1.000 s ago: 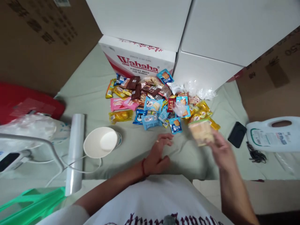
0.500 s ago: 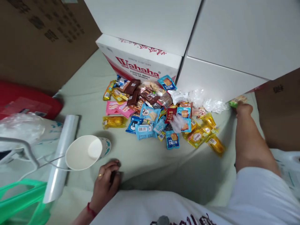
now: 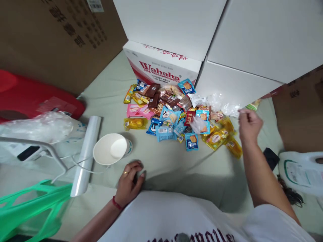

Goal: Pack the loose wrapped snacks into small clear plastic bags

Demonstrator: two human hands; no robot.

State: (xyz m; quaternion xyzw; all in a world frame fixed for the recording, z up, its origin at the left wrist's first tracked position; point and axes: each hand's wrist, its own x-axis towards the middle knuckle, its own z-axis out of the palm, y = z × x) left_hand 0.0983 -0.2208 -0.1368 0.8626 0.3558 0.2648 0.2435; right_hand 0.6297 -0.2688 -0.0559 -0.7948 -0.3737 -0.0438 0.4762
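Both hands empty: left (image 3: 130, 179) loosely curled near paper cup (image 3: 110, 153), right (image 3: 249, 125) half-open beside snack pile (image 3: 180, 114).

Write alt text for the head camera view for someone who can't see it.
A person's right hand hovers empty beside a pile of snack packets on a pale green cloth, while the left hand rests flat near a white paper cup.
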